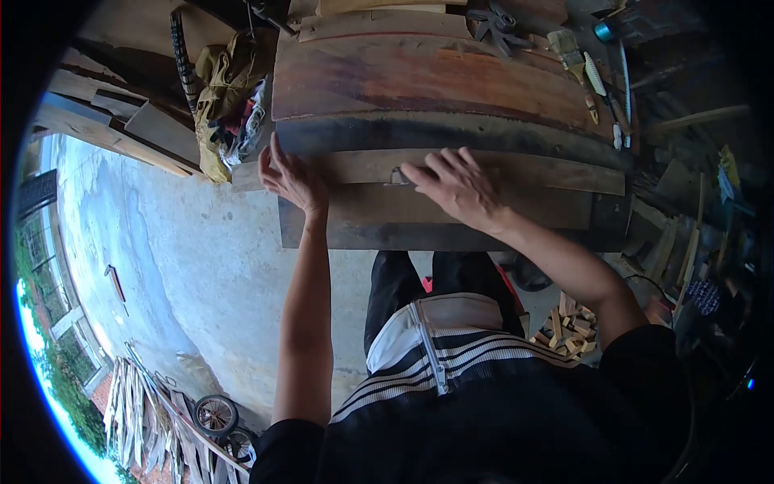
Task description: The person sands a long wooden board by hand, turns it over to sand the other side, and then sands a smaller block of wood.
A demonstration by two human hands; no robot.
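A long, narrow wooden strip [355, 166] lies crosswise on the dark workbench, its left end jutting past the bench edge. My left hand [295, 179] rests at that left end, fingers spread and one stretched away from me. Nearer the middle, my right hand [461, 187] bends over the same strip, palm down. At its thumb tip shows a small shiny metal piece [396, 176]; the rest of it is hidden under the hand. A flat brown board [532, 206] lies on the near side of the strip.
A wide reddish board [363, 81] covers the bench's far part. Brushes [567, 55] and a white-handled tool [594, 77] lie far right. Left of the bench hang a cloth bag [226, 77] and planks [161, 129]. Wood offcuts [568, 327] are piled on the floor by my right leg.
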